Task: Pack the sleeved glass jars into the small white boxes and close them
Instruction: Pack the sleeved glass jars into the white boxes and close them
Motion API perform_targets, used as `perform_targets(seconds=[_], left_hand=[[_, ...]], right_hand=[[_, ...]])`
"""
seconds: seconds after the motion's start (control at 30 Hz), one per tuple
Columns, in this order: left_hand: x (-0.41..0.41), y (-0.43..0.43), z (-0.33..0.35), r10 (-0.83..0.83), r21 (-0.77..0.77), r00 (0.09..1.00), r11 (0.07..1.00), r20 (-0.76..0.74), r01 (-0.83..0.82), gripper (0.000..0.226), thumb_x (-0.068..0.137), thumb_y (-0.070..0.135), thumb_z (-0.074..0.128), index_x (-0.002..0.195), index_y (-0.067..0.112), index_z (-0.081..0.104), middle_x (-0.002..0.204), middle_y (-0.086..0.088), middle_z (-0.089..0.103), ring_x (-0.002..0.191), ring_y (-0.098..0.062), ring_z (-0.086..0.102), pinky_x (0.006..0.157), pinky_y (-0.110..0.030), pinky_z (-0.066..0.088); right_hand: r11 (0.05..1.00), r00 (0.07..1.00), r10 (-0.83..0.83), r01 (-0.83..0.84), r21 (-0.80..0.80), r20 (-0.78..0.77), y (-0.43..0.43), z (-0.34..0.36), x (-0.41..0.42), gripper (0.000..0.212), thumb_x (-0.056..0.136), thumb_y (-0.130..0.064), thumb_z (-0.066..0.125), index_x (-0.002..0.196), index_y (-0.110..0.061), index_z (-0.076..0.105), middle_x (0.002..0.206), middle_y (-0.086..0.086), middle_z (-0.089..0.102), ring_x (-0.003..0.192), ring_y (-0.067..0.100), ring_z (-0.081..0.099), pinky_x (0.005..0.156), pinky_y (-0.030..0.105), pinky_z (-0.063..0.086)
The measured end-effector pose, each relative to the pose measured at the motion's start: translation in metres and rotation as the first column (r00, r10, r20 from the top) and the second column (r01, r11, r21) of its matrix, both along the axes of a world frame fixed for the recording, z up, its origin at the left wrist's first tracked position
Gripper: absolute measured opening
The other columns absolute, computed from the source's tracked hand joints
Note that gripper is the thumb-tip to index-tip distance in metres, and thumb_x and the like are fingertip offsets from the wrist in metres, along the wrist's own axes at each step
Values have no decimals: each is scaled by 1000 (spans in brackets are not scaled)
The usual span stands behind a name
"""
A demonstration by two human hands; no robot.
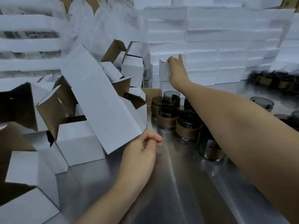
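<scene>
**Steel bench, glass under the arm: a reach that could topple jars**

Stainless steel tabletop point(169, 183) runs forward to a wall of stacked flat white cartons point(218, 46). Near its middle stands the landmark, a cluster of smoked glass jars in brown paper sleeves point(168, 117).

The right hand point(177, 70) reaches beyond the cluster. Its fingers curl over the top edge of an upright small white cardboard box point(164, 71) that stands against the stack, and one digit points up. The forearm passes directly above the jars, and that is the likeliest source of trouble. If the arm or the box comes back low, it could clip a rim and knock the jars into one another. On bare steel they would probably slide or chip. Pulling the box free could also disturb the cartons it leans against.

The left hand point(140, 152) sits in front of the cluster and to its left. Its fingers are curled together at the lower corner of a large flat white carton panel point(100, 101); whether they pinch that corner I cannot tell. The panel leans, so it might slump toward the jars if released.

Left of the cluster lies a heap of erected white boxes with brown insides point(80, 146), flaps open. Those facing the camera show no jar; others are too shadowed to judge. The jars themselves look empty. What the box under the right hand contains is hidden. More sleeved jars point(262, 102) stand right of the cluster, well apart.
</scene>
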State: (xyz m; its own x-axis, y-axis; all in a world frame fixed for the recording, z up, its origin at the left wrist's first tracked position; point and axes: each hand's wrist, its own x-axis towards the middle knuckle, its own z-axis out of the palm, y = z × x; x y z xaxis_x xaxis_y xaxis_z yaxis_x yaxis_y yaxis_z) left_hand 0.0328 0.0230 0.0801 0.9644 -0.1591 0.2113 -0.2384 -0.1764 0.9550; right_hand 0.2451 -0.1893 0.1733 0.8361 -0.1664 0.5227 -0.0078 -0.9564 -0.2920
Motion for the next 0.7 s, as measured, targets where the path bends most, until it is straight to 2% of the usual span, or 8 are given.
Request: perform_targets(seconds=[0.07,0.13,0.23,0.33,0.43,0.53,0.63,0.7], left_hand=[[1,1,-1,-3,10,1000,1000,-5,4,37,92,9,47,80,38,66,81,17,70,81,-27,64,68,-23,47],[2,1,-1,-9,14,1000,1000,-17,10,36,92,9,47,79,37,65,81,15,70,81,-22,65,71,-25,51],[0,2,1,-29,16,999,999,-20,29,33,93,13,47,78,36,66,81,14,70,81,-15,66,78,-33,52],[1,2,4,-48,7,999,999,-8,48,33,95,19,45,76,33,68,82,13,70,84,-9,66,75,-27,48],[-2,0,9,-69,-122,996,991,-49,62,54,102,34,35,64,25,72,83,3,73,90,-20,68,84,-34,49],[-11,-1,16,-199,-204,980,960,-16,191,84,99,50,8,55,14,71,79,-7,73,84,-22,68,90,-34,49],[-18,1,19,-397,-310,917,878,-43,365,93,100,45,-2,59,3,70,71,-14,71,75,-21,68,79,-27,53],[-19,4,21,-480,-358,874,831,-74,426,94,100,44,-3,58,0,68,70,-17,69,71,-23,67,73,-26,53]], right_hand=[[999,999,-30,31,36,-20,1,5,2,56,77,25,34,126,-1,38,138,14,39,149,30,-4,112,58,23],[996,990,-79,82,23,-115,7,14,-1,62,78,20,38,135,-5,34,148,11,30,148,30,-9,113,65,7],[988,957,-151,150,-24,-248,22,26,-15,80,87,4,49,153,-20,10,161,11,-8,145,34,-21,113,65,-2],[992,962,-84,104,65,-261,51,34,-48,87,92,-10,53,154,-21,-6,159,16,-18,143,38,-23,114,59,-5],[952,983,109,-61,299,-146,78,35,-102,78,90,-8,52,154,-17,9,160,16,-4,147,35,-10,119,51,3],[859,958,283,-269,435,35,97,14,-172,60,86,-3,54,143,-10,36,146,15,36,138,31,28,113,38,24],[871,939,337,-336,358,61,101,-22,-232,51,81,7,46,131,-6,52,133,12,45,126,24,41,105,23,30],[948,964,260,-264,179,50,92,-39,-249,42,84,3,46,122,-8,59,125,8,48,119,22,43,105,29,30]])
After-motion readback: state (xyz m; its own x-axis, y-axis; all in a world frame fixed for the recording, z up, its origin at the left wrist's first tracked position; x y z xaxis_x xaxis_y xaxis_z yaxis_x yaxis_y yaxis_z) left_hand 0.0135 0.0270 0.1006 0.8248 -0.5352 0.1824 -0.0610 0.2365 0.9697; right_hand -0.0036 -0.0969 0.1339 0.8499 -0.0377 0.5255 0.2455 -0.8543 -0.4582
